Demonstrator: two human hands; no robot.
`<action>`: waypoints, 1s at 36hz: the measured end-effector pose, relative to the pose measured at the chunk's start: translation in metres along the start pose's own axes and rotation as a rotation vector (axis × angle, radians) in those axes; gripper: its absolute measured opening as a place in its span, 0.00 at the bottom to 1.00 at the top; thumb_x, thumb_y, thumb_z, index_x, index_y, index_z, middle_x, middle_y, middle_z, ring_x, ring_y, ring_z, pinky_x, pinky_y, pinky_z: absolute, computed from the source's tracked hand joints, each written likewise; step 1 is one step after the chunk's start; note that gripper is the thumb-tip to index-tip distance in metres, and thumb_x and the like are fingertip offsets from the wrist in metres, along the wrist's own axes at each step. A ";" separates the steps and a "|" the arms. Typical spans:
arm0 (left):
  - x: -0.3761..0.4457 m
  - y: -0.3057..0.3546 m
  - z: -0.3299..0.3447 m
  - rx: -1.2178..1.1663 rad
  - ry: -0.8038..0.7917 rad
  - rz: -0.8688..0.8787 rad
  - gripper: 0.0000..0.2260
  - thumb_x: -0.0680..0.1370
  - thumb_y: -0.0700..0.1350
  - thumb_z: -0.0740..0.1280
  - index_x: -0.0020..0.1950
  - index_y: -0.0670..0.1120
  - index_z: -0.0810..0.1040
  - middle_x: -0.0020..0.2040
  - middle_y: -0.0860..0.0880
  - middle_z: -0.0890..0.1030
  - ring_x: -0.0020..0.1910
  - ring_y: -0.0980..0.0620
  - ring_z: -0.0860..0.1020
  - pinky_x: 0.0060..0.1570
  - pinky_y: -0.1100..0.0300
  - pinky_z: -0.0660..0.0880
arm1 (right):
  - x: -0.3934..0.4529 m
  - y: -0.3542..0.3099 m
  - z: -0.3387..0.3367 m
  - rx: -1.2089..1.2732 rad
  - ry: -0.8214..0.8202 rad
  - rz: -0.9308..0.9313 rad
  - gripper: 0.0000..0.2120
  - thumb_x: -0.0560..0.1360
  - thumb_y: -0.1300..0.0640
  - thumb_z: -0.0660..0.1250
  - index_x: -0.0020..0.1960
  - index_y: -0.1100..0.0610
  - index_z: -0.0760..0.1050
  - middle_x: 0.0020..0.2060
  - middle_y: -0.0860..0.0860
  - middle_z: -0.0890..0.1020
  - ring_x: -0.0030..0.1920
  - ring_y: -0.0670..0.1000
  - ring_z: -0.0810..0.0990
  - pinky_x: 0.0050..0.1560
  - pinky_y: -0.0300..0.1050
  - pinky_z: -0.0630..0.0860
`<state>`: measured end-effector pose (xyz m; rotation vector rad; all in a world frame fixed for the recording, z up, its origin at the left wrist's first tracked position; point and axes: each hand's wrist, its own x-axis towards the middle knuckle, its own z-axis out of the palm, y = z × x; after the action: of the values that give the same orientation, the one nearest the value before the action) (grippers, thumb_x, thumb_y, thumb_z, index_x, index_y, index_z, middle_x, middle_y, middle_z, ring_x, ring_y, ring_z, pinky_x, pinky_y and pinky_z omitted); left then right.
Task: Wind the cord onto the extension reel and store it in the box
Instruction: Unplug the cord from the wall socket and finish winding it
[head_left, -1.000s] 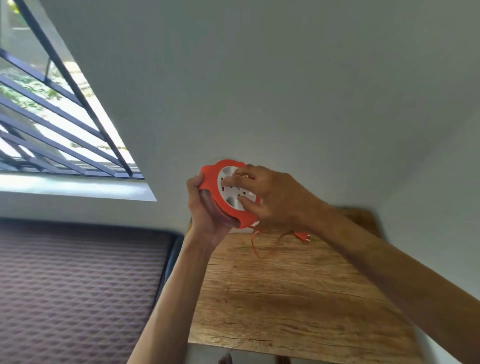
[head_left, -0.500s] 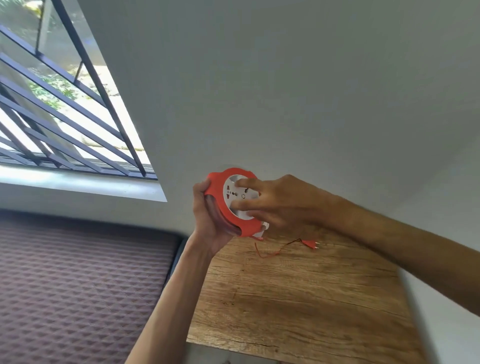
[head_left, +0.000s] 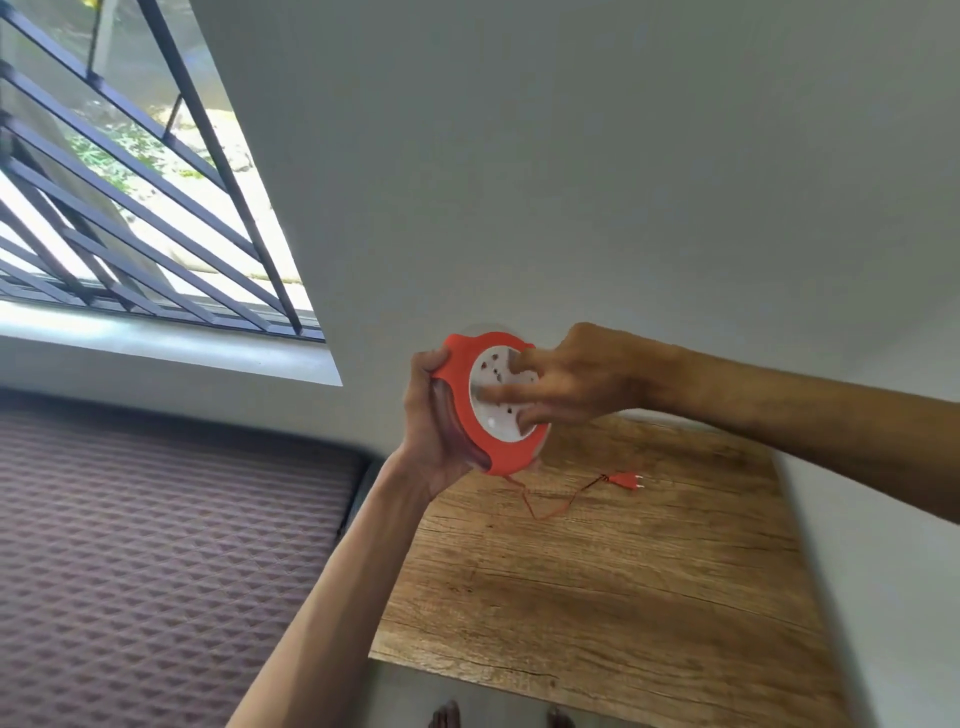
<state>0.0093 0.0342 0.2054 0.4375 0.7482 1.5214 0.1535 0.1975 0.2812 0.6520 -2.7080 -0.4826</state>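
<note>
The left hand (head_left: 434, 415) was closed around the orange reel (head_left: 467, 410), held up above the desk (head_left: 597, 597). The right hand (head_left: 582, 382) pressed spread fingers on its white face. The cord (head_left: 550, 506) and plug (head_left: 626, 480) lay on the desk. No writing could be read.

R hand (head_left: 587, 382) fingers blurred; reel (head_left: 460, 400) back hidden by L hand (head_left: 434, 441); feet (head_left: 449, 717) cut off.

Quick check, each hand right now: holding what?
Left hand: gripping the orange reel by its rim.
Right hand: fingers pressed on the reel's white face, not closed.
</note>
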 end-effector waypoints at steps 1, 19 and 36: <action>0.001 0.001 0.002 -0.002 0.008 0.024 0.35 0.82 0.69 0.56 0.67 0.44 0.87 0.61 0.37 0.87 0.57 0.37 0.87 0.52 0.37 0.85 | 0.003 -0.005 0.004 0.089 0.061 0.157 0.28 0.76 0.43 0.76 0.70 0.57 0.80 0.45 0.60 0.88 0.28 0.55 0.83 0.25 0.44 0.79; 0.021 -0.003 -0.003 0.193 0.008 0.243 0.39 0.80 0.68 0.65 0.76 0.36 0.76 0.62 0.37 0.86 0.59 0.40 0.86 0.51 0.48 0.86 | 0.004 -0.044 0.025 0.367 0.104 0.975 0.15 0.83 0.44 0.64 0.65 0.50 0.76 0.53 0.49 0.84 0.36 0.46 0.82 0.35 0.39 0.80; 0.039 -0.007 0.014 0.251 0.075 0.200 0.34 0.76 0.70 0.69 0.64 0.42 0.87 0.55 0.38 0.88 0.55 0.38 0.86 0.54 0.45 0.84 | 0.016 -0.032 0.025 1.112 0.394 1.768 0.29 0.77 0.34 0.70 0.37 0.60 0.84 0.29 0.56 0.87 0.20 0.47 0.78 0.23 0.39 0.72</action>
<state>0.0196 0.0753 0.2039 0.6615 0.9838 1.6433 0.1427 0.1688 0.2501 -1.3026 -1.8470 1.3657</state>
